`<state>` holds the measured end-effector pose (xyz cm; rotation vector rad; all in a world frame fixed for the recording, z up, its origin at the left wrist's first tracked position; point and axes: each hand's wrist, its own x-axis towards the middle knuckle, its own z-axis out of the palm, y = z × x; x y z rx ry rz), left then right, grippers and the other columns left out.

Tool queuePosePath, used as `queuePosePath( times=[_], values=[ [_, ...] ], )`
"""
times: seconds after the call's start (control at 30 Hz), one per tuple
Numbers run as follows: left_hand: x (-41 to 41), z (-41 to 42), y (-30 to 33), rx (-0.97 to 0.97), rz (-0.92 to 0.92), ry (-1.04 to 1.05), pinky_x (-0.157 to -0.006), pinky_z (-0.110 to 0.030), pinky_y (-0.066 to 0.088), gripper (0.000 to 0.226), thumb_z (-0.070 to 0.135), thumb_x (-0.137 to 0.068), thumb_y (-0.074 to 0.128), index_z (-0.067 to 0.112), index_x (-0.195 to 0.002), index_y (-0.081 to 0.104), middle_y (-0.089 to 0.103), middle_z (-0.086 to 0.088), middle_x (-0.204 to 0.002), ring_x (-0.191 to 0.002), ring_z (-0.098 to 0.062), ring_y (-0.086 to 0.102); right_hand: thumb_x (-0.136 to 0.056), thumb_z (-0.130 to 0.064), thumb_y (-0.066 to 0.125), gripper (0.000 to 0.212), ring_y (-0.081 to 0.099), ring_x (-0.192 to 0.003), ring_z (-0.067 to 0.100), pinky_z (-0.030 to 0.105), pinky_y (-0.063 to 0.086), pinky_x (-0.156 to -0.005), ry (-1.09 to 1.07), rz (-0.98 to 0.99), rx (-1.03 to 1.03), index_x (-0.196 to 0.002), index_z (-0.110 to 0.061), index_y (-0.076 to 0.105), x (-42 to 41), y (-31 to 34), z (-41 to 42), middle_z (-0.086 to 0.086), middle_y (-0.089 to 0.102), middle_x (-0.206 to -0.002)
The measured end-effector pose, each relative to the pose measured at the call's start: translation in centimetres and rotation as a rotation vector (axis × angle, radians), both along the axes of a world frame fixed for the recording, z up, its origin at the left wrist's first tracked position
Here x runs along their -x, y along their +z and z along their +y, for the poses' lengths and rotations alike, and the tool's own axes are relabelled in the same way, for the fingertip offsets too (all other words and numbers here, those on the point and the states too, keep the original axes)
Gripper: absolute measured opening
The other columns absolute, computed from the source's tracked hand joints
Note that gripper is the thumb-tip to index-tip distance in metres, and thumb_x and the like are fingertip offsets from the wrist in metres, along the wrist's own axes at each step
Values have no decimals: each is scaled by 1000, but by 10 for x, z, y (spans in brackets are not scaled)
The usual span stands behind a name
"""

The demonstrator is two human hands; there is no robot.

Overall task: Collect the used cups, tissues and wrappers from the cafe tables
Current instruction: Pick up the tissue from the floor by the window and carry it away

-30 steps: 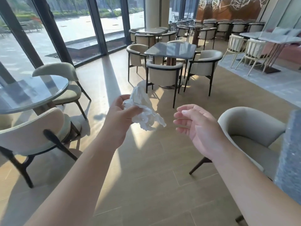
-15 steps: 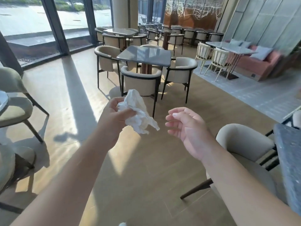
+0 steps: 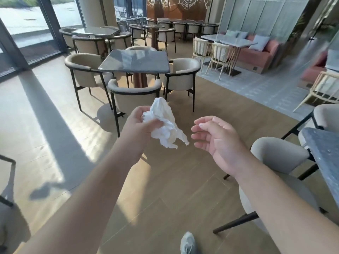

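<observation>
My left hand (image 3: pixel 138 125) grips a crumpled white tissue (image 3: pixel 166 129), held out in front of me above the wooden floor. The tissue bulges up past my fingers and trails down to the right. My right hand (image 3: pixel 216 138) hovers a short way to the right of the tissue, palm turned inward, fingers loosely curled and holding nothing. No cups or wrappers show on the tables in view.
A square dark table (image 3: pixel 135 61) ringed by beige armchairs (image 3: pixel 134 96) stands straight ahead. Another dark table edge (image 3: pixel 324 154) and an armchair (image 3: pixel 280 158) sit close on my right. Glass walls run along the left; more tables and a pink sofa (image 3: pixel 256 52) lie behind.
The view has swung to the right and moved forward: the round table on the left has left the frame, the square table is nearer. Both hands keep their pose, the tissue still held.
</observation>
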<state>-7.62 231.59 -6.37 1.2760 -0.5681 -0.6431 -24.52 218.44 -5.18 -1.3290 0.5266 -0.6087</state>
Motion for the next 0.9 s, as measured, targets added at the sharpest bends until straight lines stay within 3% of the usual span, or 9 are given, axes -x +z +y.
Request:
queuePosePath(
  times=[0.17, 0.27, 0.37, 0.53, 0.73, 0.83, 0.9],
  values=[
    [-29, -64, -12, -78, 8, -38, -93, -54, 56, 43, 16, -70, 76, 22, -110, 64, 75, -3, -94, -87, -26, 74, -76, -22, 58, 18, 66, -78, 16, 30, 53, -66, -60, -21, -44, -89, -16, 69, -31, -16, -61, 1, 70, -84],
    [-60, -106, -15, -116, -5, -29, -94, -57, 55, 41, 16, -72, 76, 22, -110, 64, 77, 0, -90, -87, -28, 74, -74, -24, 59, 19, 66, -79, 16, 31, 53, -68, -73, -22, -52, -89, -17, 69, -60, -26, -106, 1, 70, -85],
    [-92, -160, -12, -124, -4, -19, -90, -53, 58, 42, 15, -72, 76, 21, -111, 63, 78, 2, -88, -88, -29, 75, -74, -24, 59, 20, 66, -81, 16, 31, 53, -69, -71, -35, -66, -90, -16, 68, -89, -30, -157, 1, 70, -86],
    [-118, -281, 13, -151, -18, -71, -74, -39, 60, 45, 15, -69, 75, 18, -112, 64, 73, -10, -101, -85, -27, 75, -75, -25, 60, 19, 65, -83, 17, 32, 53, -71, -105, -83, -97, -90, -17, 70, -120, -14, -258, 2, 70, -88],
    [-127, -406, 33, -113, -63, -173, -66, -33, 59, 44, 16, -69, 74, 19, -111, 63, 74, -5, -97, -83, -25, 75, -77, -26, 59, 19, 67, -82, 17, 33, 52, -72, -180, -129, -60, -91, -17, 69, -121, 2, -362, 3, 70, -88],
    [-127, -452, 29, -119, -82, -234, -70, -37, 61, 45, 15, -71, 73, 15, -114, 61, 76, 2, -90, -84, -25, 76, -76, -27, 59, 20, 68, -83, 16, 32, 52, -72, -239, -128, -70, -91, -18, 70, -113, -5, -395, 2, 71, -87],
    [-129, -479, 28, -118, -62, -262, -67, -34, 59, 47, 15, -71, 72, 14, -117, 61, 75, -7, -100, -83, -25, 76, -76, -27, 59, 21, 68, -84, 14, 31, 52, -72, -274, -115, -73, -91, -18, 69, -109, -10, -415, 0, 72, -86]
  ],
)
